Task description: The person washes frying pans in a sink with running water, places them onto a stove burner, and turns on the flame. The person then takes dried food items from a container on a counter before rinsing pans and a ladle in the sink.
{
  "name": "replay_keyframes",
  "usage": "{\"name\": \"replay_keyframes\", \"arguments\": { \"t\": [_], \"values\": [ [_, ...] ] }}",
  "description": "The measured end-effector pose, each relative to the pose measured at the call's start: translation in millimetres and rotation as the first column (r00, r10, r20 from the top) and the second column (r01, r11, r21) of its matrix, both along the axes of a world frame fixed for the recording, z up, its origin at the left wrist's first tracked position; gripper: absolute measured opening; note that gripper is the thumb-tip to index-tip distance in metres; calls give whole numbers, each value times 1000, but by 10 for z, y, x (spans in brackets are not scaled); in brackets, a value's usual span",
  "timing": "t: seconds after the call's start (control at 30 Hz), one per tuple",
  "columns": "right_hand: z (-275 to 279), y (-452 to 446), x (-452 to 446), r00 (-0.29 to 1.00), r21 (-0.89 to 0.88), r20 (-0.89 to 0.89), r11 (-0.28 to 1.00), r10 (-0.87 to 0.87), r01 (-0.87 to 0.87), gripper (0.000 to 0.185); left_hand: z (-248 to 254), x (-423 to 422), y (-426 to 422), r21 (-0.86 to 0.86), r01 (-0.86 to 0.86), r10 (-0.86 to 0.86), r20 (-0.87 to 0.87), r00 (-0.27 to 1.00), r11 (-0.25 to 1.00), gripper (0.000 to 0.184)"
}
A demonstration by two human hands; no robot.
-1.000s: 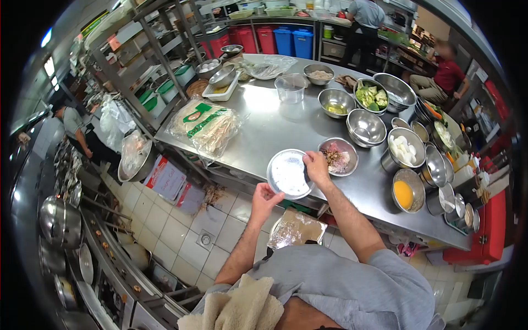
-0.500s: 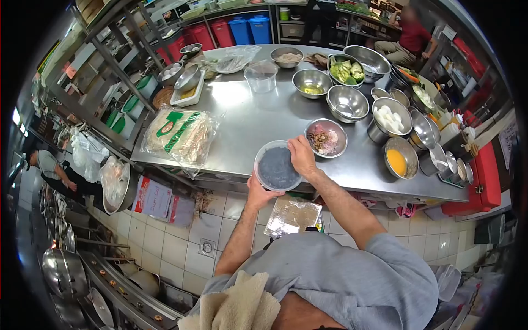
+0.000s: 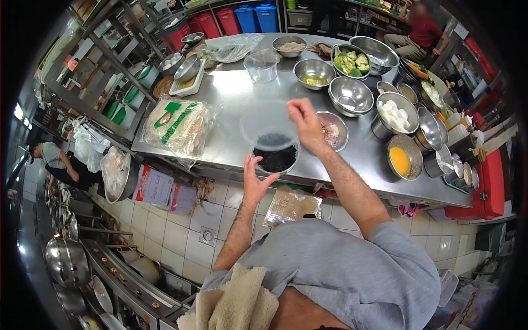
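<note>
A round plastic tub (image 3: 278,160) with dark, nearly black contents is at the table's front edge, and my left hand (image 3: 257,180) grips its left and near side. Over the tub's far part hangs a clear round lid (image 3: 267,122), held at its right rim by the closed fingers of my right hand (image 3: 306,125). Just behind my right hand and partly covered by it sits a metal bowl of pinkish food (image 3: 333,132). An empty-looking metal bowl (image 3: 351,96) stands farther back to the right.
The steel table (image 3: 220,126) carries a bag of flat noodles or wrappers (image 3: 179,127), a clear container (image 3: 262,66), broccoli (image 3: 351,61), white eggs (image 3: 394,115) and orange liquid (image 3: 400,160). A co-worker (image 3: 55,159) stands left; another person (image 3: 423,30) sits at the back right.
The lid has come off the tub and moved up and away with my right hand, uncovering the dark contents. My left hand has stayed on the tub.
</note>
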State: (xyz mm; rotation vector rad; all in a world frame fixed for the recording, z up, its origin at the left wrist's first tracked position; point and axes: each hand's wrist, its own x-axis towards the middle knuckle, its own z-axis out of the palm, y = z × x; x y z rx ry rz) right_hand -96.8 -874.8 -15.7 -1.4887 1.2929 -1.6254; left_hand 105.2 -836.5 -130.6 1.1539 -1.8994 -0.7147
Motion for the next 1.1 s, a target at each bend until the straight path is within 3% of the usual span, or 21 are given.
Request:
{"name": "replay_keyframes", "arguments": {
  "t": [0.07,0.1,0.17,0.23,0.3,0.33,0.43,0.5,0.53,0.6,0.83,0.93,1.0,1.03,1.1],
  "values": [
    [101,-113,-44,979,-177,-38,966,-201,191,12,39,-9,32,62,8,-2,-99,995,998,68],
    [86,-204,-71,980,-174,-37,967,-193,184,12,30,-8,40,64,0,6,-98,995,998,68],
    [-34,-402,-139,935,-341,-217,919,-281,197,11,1,10,68,78,0,8,-106,994,997,64],
    [-237,-534,-186,924,-323,-286,934,-252,155,12,6,29,85,96,-6,18,-127,992,995,62],
    [-339,-547,-180,663,-390,-651,913,-368,124,12,-9,43,114,116,-6,23,-147,989,993,61],
    [-354,-505,-137,667,-386,-651,915,-362,120,12,-21,60,119,89,-17,27,-110,994,996,59],
    [-280,-240,75,643,-320,-732,947,-227,-30,17,-18,72,65,52,-35,39,-68,997,998,57],
    [-226,-44,302,486,116,-863,991,136,-72,22,-5,65,88,60,-32,36,-57,998,998,56],
    [-301,-27,354,486,121,-863,990,139,-69,22,26,55,79,74,-26,29,-38,999,997,55],
    [-455,-44,411,350,144,-930,988,115,60,25,74,29,76,73,-22,24,-26,999,997,51],
    [-361,-168,185,568,372,-783,923,253,102,34,111,66,60,49,4,-3,-13,1000,999,51],
    [-218,-119,103,793,196,-609,973,21,125,25,209,78,53,76,44,-41,-40,998,996,56],
    [-220,-80,50,817,99,-577,991,-12,85,21,290,80,64,74,109,-97,-152,984,991,51],
    [-221,-55,18,839,-1,-542,999,-41,48,18,303,77,45,73,114,-102,-152,983,991,51],
    [-264,26,-27,820,29,-572,999,-2,23,17,324,72,-16,-16,46,-47,-47,998,999,39]
  ]
}}
